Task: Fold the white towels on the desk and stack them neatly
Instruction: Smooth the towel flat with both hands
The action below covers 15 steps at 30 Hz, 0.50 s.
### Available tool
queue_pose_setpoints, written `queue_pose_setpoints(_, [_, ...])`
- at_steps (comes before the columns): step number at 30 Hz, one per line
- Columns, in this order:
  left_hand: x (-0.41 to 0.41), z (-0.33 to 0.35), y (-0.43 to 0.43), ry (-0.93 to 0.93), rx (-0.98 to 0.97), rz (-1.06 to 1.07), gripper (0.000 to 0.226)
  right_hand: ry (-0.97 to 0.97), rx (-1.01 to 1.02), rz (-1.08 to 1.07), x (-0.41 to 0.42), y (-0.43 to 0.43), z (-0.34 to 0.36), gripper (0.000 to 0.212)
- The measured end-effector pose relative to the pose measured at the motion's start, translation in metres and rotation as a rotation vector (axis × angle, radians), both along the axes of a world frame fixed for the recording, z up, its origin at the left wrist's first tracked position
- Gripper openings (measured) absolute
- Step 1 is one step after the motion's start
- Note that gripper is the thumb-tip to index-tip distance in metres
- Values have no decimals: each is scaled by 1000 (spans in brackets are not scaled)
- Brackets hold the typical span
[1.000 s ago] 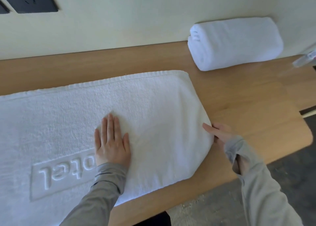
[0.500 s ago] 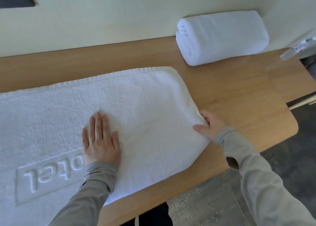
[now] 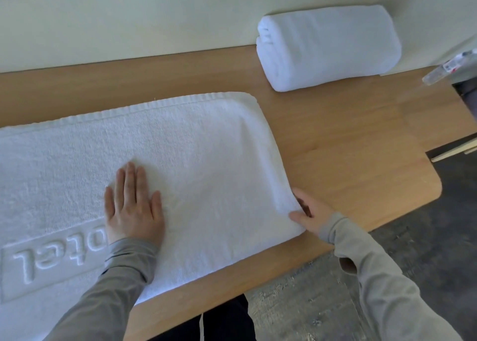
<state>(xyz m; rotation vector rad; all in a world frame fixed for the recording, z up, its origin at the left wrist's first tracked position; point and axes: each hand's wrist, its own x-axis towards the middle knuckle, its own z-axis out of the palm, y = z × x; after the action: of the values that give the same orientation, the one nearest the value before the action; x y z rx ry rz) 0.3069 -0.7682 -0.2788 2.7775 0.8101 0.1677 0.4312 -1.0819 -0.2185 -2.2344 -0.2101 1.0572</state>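
Note:
A large white towel [image 3: 201,160] with raised lettering lies flat across the wooden desk [image 3: 348,147], running off the left edge of the view. My left hand [image 3: 133,204] presses flat on its middle, fingers straight. My right hand [image 3: 308,214] grips the towel's right edge near the front corner, thumb on top and fingers tucked under the fabric. A second white towel [image 3: 327,46], folded into a thick bundle, sits at the back right against the wall.
A pale wall runs behind the desk. A clear plastic bottle [image 3: 449,68] lies at the far right edge. The desk's rounded right corner [image 3: 431,193] drops off to grey floor. My dark trousers show below the front edge.
My right hand moved from beside the towel's right edge to gripping it, fingers now under the fabric. My left hand stayed pressed on the towel. The camera shifted slightly.

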Motion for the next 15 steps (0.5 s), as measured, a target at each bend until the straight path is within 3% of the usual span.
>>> queue_pose_setpoints(4, [0,1,-2,-10,2,5,60,-146,-183,-53,4,1,5,28])
queue_pose_setpoints(9, [1,1,-4,-12,2,7,61,-224,-260,-351,-28,0,-16,40])
queue_pose_setpoints(13, [1,-1,-3,8,8,3,61,-855,-301,-495,-54,25,-15,35])
queue_pose_setpoints(15, [0,-2,-2,18,14,-1,61,-1016,-145,-282,-70,69,-15,42])
